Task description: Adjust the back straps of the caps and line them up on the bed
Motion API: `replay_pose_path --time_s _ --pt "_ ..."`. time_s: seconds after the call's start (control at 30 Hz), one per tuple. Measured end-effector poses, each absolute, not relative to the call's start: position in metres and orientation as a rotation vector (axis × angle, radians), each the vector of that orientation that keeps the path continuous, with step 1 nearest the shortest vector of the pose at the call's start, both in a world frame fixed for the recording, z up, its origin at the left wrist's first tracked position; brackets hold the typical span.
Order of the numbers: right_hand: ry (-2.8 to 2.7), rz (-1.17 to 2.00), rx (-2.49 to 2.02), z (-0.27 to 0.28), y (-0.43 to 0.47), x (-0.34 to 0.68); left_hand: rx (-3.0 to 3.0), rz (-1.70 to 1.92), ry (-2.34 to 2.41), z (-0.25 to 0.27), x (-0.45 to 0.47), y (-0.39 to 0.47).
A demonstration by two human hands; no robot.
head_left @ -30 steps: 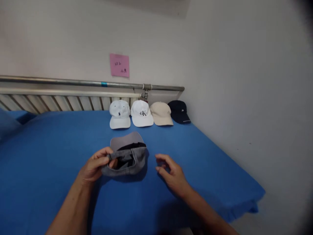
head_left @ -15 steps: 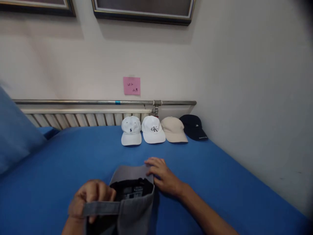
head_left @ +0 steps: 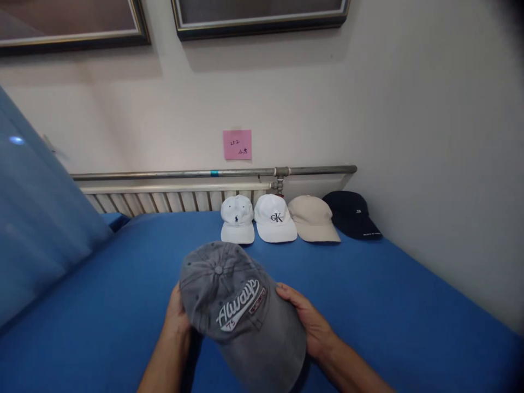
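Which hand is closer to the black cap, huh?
Right. The right hand is in front of the black cap, a bit left, at one side of the gray cap; the left hand is farther left, at that cap's other side.

Dark frames (head_left: 262, 27) hung high on pale wall (head_left: 286, 98); pink note (head_left: 237, 144) stuck above metal pipe (head_left: 172, 175); ribbed radiator (head_left: 180, 201) mounted below; blue fabric (head_left: 36, 218) draped left; blue sheet (head_left: 102, 289) spread.

Bare left hand (head_left: 176, 315) and bare right hand (head_left: 311, 323), wrists (head_left: 326, 345) and visible forearms (head_left: 164, 360) likewise bare
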State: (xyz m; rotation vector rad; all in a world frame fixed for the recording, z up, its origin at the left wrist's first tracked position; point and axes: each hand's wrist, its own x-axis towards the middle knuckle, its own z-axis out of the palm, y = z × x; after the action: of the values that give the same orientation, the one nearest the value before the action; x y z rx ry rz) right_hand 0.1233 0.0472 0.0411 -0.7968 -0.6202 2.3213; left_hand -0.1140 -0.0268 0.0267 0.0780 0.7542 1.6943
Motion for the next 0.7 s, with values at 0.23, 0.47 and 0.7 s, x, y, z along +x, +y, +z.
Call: replay_pose_path --time_s 0.23,0.47,0.7 --pt "-0.471 2.294 -0.795 0.039 0.053 0.125 -0.073 1.633 0.865 0.036 -0.103 -0.02" --pt "-0.363 2.259 -0.856 0.039 0.057 0.126 0.006 1.642 0.881 0.041 -0.105 -0.02" --pt "-0.389 2.279 -0.792 0.038 0.056 0.126 0.104 1.975 0.626 0.036 -0.113 -0.029"
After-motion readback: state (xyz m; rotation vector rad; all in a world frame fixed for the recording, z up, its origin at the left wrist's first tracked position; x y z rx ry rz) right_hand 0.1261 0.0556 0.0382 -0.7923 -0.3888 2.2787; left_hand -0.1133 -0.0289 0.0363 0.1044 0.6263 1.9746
